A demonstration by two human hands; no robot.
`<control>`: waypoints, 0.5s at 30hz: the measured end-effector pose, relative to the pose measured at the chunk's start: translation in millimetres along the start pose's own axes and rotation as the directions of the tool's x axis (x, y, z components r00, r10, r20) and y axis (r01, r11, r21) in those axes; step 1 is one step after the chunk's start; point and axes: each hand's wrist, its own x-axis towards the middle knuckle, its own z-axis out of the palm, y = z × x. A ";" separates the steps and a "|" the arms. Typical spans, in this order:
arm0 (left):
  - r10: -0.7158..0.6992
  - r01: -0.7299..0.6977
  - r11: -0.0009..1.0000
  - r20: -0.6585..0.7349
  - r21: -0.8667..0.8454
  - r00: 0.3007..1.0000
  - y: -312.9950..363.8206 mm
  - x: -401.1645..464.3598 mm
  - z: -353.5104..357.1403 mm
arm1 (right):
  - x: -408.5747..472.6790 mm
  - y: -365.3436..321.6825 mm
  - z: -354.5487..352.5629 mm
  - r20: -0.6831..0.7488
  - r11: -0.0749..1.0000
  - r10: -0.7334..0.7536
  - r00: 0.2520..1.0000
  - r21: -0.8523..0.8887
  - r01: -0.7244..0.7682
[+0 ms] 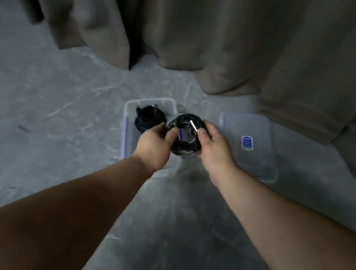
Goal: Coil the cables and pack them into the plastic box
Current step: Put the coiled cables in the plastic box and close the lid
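over the clear box (128, 112), near-right end: coiled cable (187, 136) gripped w/ left hand (155, 141) & right hand (214, 146), fingers curled round opposite sides. another coil (149, 119) already inside, far-left. prob light, springy; best held across the loops so nothing unwinds.

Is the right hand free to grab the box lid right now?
Probably not: the right hand grips the coiled cable together with the left hand. The lid lies unobstructed just right of it.

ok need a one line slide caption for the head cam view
Both hands, left hand and right hand, hold a coiled black cable over the clear plastic box, one coil already inside, lid alongside.
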 end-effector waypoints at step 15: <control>-0.166 0.169 0.984 -0.049 0.064 0.985 -86.0 57.9 -49.8 | 46.7 31.7 102.1 0.111 0.971 0.066 0.992 -0.234 -0.039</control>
